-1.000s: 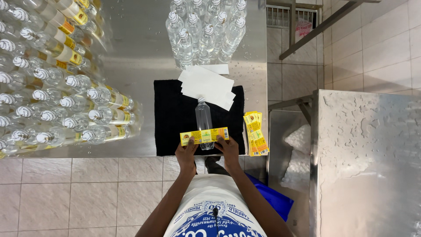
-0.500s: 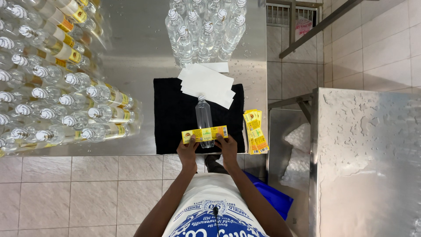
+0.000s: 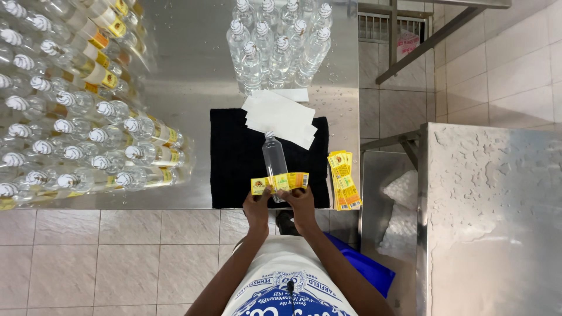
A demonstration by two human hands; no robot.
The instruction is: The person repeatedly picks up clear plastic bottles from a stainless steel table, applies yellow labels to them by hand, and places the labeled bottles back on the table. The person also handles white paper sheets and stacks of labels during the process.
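Label (image 3: 280, 182) on bottle (image 3: 274, 162), black mat (image 3: 234, 158), steel table (image 3: 193, 70).

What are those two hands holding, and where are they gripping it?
Both hands hold a yellow label across a clear bottle: the left hand pinches its left part, the right hand its right part.

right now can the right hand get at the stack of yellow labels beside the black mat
Probably yes: the stack of yellow labels lies uncovered just right of the right hand, nothing between them, though that hand is holding a label strip against the bottle.
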